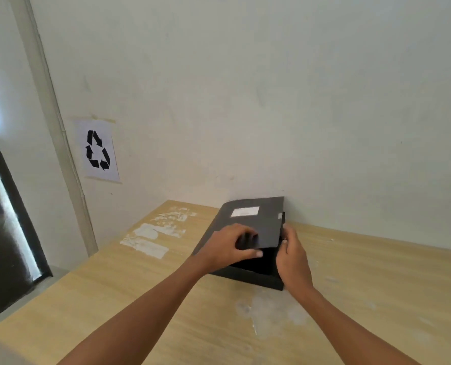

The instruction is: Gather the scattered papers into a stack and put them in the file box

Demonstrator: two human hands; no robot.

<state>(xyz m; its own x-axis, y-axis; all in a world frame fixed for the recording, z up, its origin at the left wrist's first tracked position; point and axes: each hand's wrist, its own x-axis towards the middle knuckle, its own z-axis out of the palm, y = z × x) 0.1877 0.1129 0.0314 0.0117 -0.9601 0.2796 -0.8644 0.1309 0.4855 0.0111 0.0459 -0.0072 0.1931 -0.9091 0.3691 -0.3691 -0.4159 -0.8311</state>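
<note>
The left hand grips the near edge of the black lid, thumb underneath and fingers curled on top, holding it partly raised. The file box sits on the wooden desk close to its far edge, against the wall, with a dark opening showing under the lid. The right hand clasps the box's right side, fingertips at the lid's corner. A white label lies on the lid. No papers are visible; the box's contents cannot be made out.
</note>
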